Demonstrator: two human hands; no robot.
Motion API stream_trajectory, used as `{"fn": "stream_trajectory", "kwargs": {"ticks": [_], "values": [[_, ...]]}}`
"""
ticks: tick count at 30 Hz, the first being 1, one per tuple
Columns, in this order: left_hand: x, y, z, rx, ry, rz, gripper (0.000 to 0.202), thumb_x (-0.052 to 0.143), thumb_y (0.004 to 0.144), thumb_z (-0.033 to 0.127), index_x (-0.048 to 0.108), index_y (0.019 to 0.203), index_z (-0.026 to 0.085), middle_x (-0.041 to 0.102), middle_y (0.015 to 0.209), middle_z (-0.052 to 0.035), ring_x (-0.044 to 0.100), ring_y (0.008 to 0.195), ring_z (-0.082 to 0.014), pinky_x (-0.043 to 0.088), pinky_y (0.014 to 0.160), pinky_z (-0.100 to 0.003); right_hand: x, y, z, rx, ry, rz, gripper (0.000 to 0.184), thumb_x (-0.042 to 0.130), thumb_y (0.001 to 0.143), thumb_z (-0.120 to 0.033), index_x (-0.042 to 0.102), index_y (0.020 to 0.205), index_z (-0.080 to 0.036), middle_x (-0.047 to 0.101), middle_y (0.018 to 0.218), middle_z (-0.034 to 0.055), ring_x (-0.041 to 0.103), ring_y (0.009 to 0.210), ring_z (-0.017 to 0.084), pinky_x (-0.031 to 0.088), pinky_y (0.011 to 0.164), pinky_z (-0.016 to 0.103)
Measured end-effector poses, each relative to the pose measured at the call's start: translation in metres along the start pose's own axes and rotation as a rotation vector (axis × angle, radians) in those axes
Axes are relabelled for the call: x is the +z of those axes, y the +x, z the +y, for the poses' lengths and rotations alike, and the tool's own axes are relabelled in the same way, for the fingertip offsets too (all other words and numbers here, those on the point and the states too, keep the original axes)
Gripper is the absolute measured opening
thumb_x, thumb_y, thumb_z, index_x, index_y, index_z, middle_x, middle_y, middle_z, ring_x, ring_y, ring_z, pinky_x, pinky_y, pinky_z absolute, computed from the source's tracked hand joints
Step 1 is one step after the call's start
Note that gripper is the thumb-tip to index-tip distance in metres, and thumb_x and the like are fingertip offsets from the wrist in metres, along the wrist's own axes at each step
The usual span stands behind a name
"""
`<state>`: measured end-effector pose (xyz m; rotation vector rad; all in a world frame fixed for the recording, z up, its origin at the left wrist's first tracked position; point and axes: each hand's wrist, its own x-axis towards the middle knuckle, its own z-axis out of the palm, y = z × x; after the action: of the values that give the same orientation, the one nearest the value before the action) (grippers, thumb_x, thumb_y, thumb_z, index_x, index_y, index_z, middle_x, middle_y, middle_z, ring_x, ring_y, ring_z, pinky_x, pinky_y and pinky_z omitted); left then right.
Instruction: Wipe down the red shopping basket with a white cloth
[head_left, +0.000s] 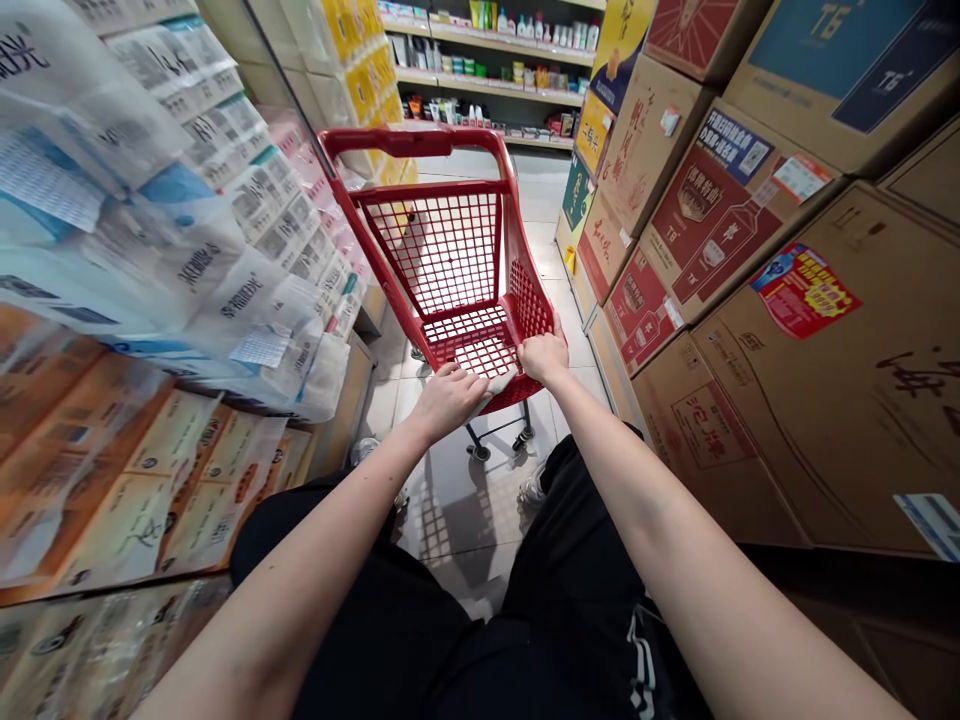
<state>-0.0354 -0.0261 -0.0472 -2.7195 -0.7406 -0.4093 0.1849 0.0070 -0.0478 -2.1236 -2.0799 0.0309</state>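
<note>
A red plastic shopping cart (429,143) on small black wheels stands in front of me, its handle at the far side. Its lattice basket shows no goods inside. My left hand (452,396) is closed over the near rim, with a whitish cloth (500,383) pressed under its fingers and palm. Fingers wrapped round the near right corner of the rim, my right hand (545,354) grips the cart. The cloth reaches across the rim to just beside my right hand.
Cardboard cartons (712,235) are stacked along the right side of the narrow aisle. Wrapped tissue packs (225,260) rise on the left, above orange packs (202,480). Shelves (495,85) of bottles and tubes cross the far end. White tiles (465,500) form the floor.
</note>
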Motion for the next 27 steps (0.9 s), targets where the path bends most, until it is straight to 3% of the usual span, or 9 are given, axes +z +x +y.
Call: {"fn": "stream_trajectory", "kwargs": {"ticks": [6, 8, 11, 14, 18, 21, 27], "values": [[-0.011, -0.034, -0.009, 0.039, 0.111, 0.064, 0.026, 0.043, 0.094, 0.017, 0.06, 0.114, 0.016, 0.066, 0.092, -0.0074, 0.057, 0.09, -0.0205, 0.039, 0.1, -0.041, -0.002, -0.002, -0.008, -0.013, -0.024, -0.067, 0.053, 0.03, 0.096, -0.036, 0.077, 0.092, -0.012, 0.075, 0.094, 0.0142, 0.065, 0.1, 0.025, 0.019, 0.114, 0.042], [-0.01, -0.036, -0.005, 0.019, 0.163, 0.085, 0.024, 0.043, 0.093, 0.014, 0.06, 0.109, 0.016, 0.064, 0.087, -0.0062, 0.055, 0.086, -0.02, 0.038, 0.101, -0.04, -0.004, -0.005, -0.012, -0.024, -0.045, -0.055, 0.054, 0.029, 0.096, -0.036, 0.077, 0.092, -0.013, 0.075, 0.096, 0.0136, 0.065, 0.1, 0.025, 0.015, 0.116, 0.042], [-0.009, -0.032, 0.004, -0.018, 0.196, 0.073, 0.019, 0.042, 0.092, 0.012, 0.061, 0.094, 0.015, 0.06, 0.078, -0.006, 0.053, 0.078, -0.0201, 0.043, 0.088, -0.037, -0.005, -0.009, -0.017, -0.074, -0.074, -0.016, 0.055, 0.025, 0.098, -0.035, 0.076, 0.094, -0.014, 0.075, 0.097, 0.0117, 0.066, 0.096, 0.023, 0.01, 0.119, 0.042], [-0.009, -0.024, 0.01, -0.027, 0.202, 0.025, 0.019, 0.042, 0.091, 0.01, 0.057, 0.083, 0.015, 0.057, 0.075, -0.0074, 0.051, 0.074, -0.0216, 0.042, 0.074, -0.036, -0.003, -0.009, -0.02, -0.099, -0.047, -0.058, 0.053, 0.024, 0.098, -0.031, 0.075, 0.095, -0.015, 0.074, 0.1, 0.0103, 0.067, 0.096, 0.02, 0.02, 0.116, 0.04], [-0.01, -0.016, 0.015, -0.025, 0.204, -0.006, 0.018, 0.042, 0.09, 0.009, 0.056, 0.081, 0.015, 0.057, 0.076, -0.0086, 0.05, 0.072, -0.0223, 0.04, 0.07, -0.036, 0.0, -0.001, -0.017, 0.033, 0.028, -0.236, 0.044, 0.031, 0.095, -0.031, 0.073, 0.101, -0.019, 0.073, 0.108, 0.0099, 0.066, 0.103, 0.023, 0.042, 0.098, 0.038], [-0.008, -0.013, 0.019, -0.044, 0.197, -0.009, 0.017, 0.042, 0.09, 0.009, 0.057, 0.085, 0.014, 0.057, 0.077, -0.0091, 0.051, 0.073, -0.0229, 0.039, 0.072, -0.037, 0.0, 0.004, -0.016, 0.088, 0.04, -0.322, 0.041, 0.035, 0.094, -0.031, 0.072, 0.105, -0.019, 0.071, 0.112, 0.0119, 0.065, 0.107, 0.025, 0.045, 0.092, 0.036], [0.001, -0.007, 0.03, -0.111, 0.213, -0.002, 0.02, 0.038, 0.092, 0.01, 0.057, 0.089, 0.013, 0.058, 0.08, -0.0098, 0.052, 0.073, -0.0229, 0.036, 0.07, -0.037, -0.002, 0.004, -0.017, 0.173, 0.055, -0.365, 0.039, 0.039, 0.092, -0.031, 0.071, 0.11, -0.018, 0.069, 0.117, 0.0144, 0.066, 0.106, 0.026, 0.049, 0.086, 0.035]]}}
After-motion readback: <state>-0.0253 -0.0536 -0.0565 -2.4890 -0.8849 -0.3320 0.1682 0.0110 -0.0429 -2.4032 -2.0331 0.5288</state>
